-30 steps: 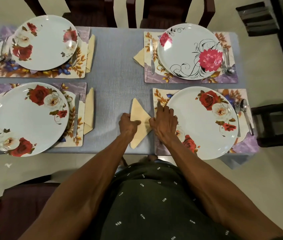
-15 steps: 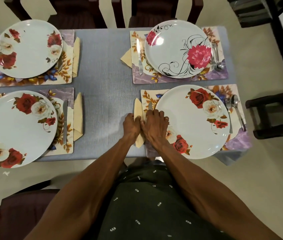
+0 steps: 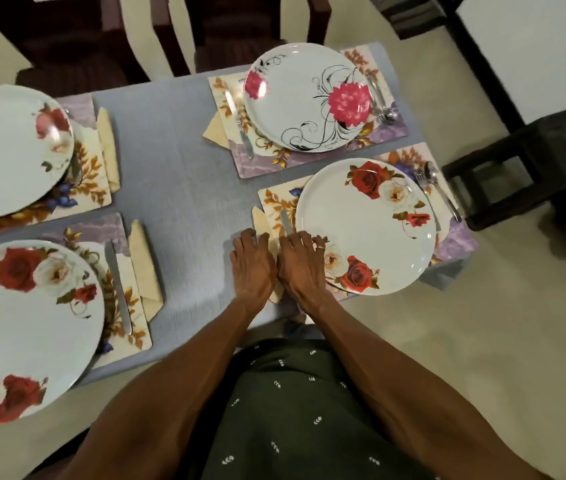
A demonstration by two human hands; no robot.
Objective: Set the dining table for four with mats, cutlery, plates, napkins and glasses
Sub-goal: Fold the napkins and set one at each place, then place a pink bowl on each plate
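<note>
While both hands lie side by side at the centre of the frame, the left hand point(image 3: 253, 263) rests flat on the grey tablecloth point(image 3: 177, 174) with its fingers loosely spread and laid over a folded cream napkin point(image 3: 261, 220), and the right hand point(image 3: 300, 259) presses down beside it, fingers close together, reaching onto the napkin, the mat edge and the lower part of a knife point(image 3: 286, 220). That napkin pokes out above the fingers, tucked against the left edge of the floral placemat point(image 3: 276, 202) at centre right, which carries a rose-patterned plate point(image 3: 366, 225); a fork and spoon point(image 3: 435, 192) lie on the mat's right side. Just above it, in the upper right of the frame, a second mat holds a plate with a pink flower point(image 3: 306, 97), with a knife and napkin on its left. Along the left edge of the frame two more settings show rose plates, a near one point(image 3: 25, 327) and a far one point(image 3: 11, 150), each with a napkin lying at its right. Dark chairs point(image 3: 77, 39) stand beyond the table's far edge.
</note>
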